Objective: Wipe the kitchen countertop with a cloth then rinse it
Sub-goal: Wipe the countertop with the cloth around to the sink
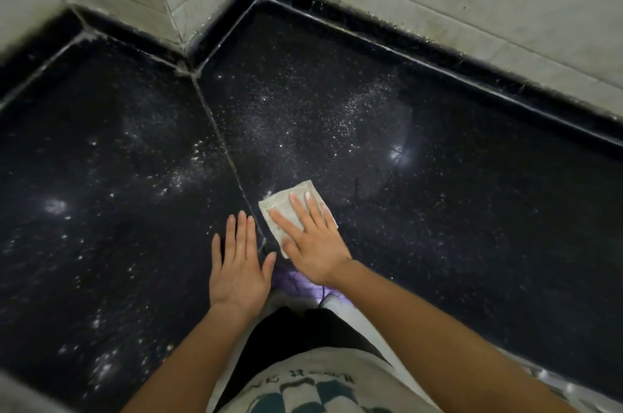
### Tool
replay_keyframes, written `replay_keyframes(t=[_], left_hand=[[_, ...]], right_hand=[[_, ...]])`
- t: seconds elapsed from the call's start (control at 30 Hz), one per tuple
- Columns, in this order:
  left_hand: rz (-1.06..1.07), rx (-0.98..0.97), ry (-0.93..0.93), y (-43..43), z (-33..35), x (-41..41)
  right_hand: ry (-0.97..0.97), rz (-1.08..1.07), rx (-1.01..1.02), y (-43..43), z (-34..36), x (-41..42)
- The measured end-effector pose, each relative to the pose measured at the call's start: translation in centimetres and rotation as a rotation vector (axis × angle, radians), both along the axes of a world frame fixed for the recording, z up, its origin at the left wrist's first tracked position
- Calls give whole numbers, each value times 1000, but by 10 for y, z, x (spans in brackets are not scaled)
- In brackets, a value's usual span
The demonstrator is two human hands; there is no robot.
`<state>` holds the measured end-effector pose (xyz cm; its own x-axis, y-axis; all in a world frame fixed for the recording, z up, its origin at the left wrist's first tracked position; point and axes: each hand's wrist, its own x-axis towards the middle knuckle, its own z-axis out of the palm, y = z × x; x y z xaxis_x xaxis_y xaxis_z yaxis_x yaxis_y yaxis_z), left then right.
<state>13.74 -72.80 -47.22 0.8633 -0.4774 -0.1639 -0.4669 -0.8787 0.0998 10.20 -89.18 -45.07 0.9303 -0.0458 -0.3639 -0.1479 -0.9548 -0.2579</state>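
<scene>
A home kitchen corner. A polished black speckled stone counter (438, 210) wraps around an inner corner, its slabs meeting at a grouted seam (220, 139). Pale, grimy wall tiles (421, 1) rise behind a low black upstand (404, 41).

Dark lettering on the grey shirt (337, 363), upside down (blurred), none readable

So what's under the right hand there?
A pale cloth, pressed flat on the dark countertop by the right hand. Its far and left edges show; the part beneath the palm and fingers is covered.
</scene>
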Motion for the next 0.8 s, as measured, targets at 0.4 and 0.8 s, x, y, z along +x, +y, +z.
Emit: replay_keyframes(t=[0.4, 0.8], left_hand=[[19, -62, -90, -2, -11, -2], [38, -80, -79, -3, -12, -1]], right_hand=[[-30, -284, -159, -27, -5, -85], [15, 38, -35, 22, 1, 85]])
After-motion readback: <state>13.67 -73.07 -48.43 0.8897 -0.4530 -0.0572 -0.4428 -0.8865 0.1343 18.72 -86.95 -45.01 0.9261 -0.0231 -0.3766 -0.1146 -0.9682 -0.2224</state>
